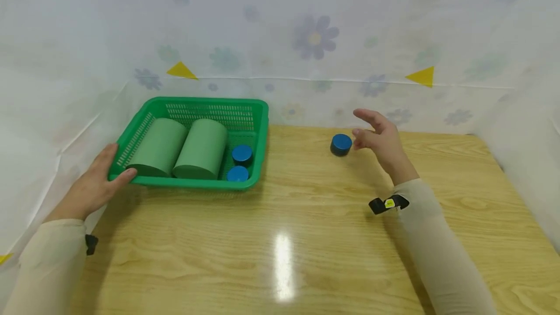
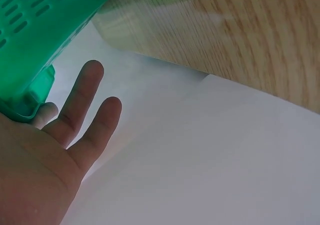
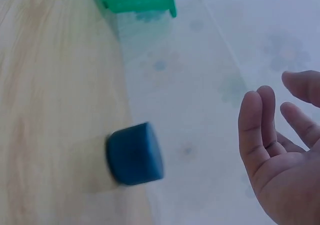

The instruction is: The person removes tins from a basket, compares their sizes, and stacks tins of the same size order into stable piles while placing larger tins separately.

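Observation:
At the front left corner of a green plastic basket (image 1: 224, 184), my left hand (image 1: 89, 188) grips the rim. Its thumb lies over the front edge, and in the left wrist view two fingers extend free beside the basket wall (image 2: 45, 40). Inside lie two pale green cylinders (image 1: 159, 145) side by side, with two short blue cylinders (image 1: 242, 153) at their right. My right hand (image 1: 385, 146) hovers just right of another short blue cylinder (image 1: 341, 145), thumb and forefinger apart. In the right wrist view a gap separates this blue cylinder (image 3: 134, 155) from the fingers (image 3: 251, 120).
Everything stands on a wood-grain table (image 1: 306, 208), whose back edge runs close behind the lone blue cylinder. A white flowered sheet (image 1: 271, 28) hangs behind and at both sides. Two yellow triangles (image 1: 181, 70) mark the back sheet.

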`<state>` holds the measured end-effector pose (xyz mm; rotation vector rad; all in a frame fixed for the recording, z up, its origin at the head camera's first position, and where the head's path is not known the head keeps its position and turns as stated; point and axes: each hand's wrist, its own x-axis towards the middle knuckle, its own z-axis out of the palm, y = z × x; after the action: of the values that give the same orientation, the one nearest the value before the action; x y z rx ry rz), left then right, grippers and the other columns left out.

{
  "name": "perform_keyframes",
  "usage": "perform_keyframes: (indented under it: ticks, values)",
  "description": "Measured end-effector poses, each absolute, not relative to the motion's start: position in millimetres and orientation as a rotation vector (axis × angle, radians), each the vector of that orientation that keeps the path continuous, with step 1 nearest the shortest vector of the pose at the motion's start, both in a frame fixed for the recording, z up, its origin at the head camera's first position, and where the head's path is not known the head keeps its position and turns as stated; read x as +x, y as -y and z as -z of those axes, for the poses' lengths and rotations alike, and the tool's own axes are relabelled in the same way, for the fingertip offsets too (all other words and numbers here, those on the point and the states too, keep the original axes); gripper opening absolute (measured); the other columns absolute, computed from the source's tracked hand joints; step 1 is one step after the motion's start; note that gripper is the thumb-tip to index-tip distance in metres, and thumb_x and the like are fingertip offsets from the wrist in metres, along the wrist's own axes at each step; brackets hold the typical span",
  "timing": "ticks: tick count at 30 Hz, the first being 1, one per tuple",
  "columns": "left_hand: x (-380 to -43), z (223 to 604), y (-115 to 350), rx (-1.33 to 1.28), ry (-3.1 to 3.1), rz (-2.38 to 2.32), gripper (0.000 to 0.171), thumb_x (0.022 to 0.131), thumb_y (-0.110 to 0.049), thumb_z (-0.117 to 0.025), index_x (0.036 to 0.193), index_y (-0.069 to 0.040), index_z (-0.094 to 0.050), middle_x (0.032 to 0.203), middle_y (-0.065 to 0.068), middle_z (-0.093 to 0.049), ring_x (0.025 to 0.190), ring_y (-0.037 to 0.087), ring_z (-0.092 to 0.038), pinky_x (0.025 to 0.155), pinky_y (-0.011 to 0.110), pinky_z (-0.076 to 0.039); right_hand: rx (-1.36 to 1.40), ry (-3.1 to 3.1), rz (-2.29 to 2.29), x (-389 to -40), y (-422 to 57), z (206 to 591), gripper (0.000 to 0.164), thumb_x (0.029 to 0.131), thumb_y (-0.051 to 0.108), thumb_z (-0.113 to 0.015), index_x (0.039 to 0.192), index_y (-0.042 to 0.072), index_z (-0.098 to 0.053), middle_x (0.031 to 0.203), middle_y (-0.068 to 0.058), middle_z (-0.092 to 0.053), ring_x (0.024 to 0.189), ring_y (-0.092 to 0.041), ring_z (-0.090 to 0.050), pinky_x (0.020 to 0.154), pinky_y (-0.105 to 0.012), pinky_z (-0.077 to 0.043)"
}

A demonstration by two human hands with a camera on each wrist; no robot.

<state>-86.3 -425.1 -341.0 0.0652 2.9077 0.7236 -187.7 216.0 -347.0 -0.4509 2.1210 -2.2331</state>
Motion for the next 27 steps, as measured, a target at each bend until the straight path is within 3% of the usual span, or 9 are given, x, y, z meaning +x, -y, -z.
perform_keyframes:
  ticks: [4,8,17,24,27]
  values:
    - [-84.3,342.9,427.1,0.059,-2.905,-0.706,0.089,0.107,-0.047,-0.045,0.16,-0.01,0.016,0.164,0.023,0.017,0.142,0.061,0.0,0.103,0.079,-0.012,-0.541,-2.093,2.254,-182.2,-203.0,331.2,0.035,0.098,0.001,-0.065,0.133,0.004,-0.063,0.121,-0.015,-0.066,0.075,-0.025,-0.068,0.07,-0.032,-0.06]
    - [-81.4,343.9,427.1,0.06,-2.913,-0.699,0.089,0.107,-0.046,-0.045,0.16,-0.008,0.015,0.164,0.025,0.016,0.142,0.061,-0.001,0.103,0.079,-0.013,-0.654,-2.041,2.251,-179.0,-185.7,315.2,0.032,0.098,0.003,-0.065,0.13,0.003,-0.064,0.108,-0.012,-0.07,0.076,-0.027,-0.068,0.071,-0.032,-0.06]
    - [-81.8,342.4,427.0,0.082,-2.937,-0.699,0.089,0.106,-0.046,-0.047,0.16,-0.008,0.014,0.164,0.023,0.015,0.145,0.057,0.002,0.105,0.078,-0.011,-0.794,-2.069,2.106,-184.3,-114.5,285.0,0.05,0.097,0.006,-0.067,0.145,0.008,-0.052,0.115,-0.015,-0.067,0.086,-0.03,-0.069,0.076,-0.041,-0.06]
    - [-83.6,344.2,427.4,0.095,-2.951,-0.707,0.09,0.106,-0.046,-0.048,0.161,-0.008,0.012,0.165,0.024,0.012,0.145,0.056,0.001,0.105,0.078,-0.011,-0.929,-2.071,1.939,-192.4,-53.7,279.3,0.05,0.097,0.009,-0.065,0.145,0.006,-0.052,0.119,-0.016,-0.065,0.093,-0.04,-0.067,0.078,-0.049,-0.058]
    - [-85.4,344.4,425.5,0.091,-2.958,-0.708,0.09,0.106,-0.047,-0.048,0.161,-0.007,0.011,0.165,0.025,0.01,0.144,0.058,-0.002,0.104,0.078,-0.013,-0.958,-2.065,1.891,-196.8,-35.8,278.8,0.047,0.097,0.01,-0.065,0.143,0.005,-0.054,0.118,-0.014,-0.065,0.094,-0.039,-0.067,0.078,-0.051,-0.057]
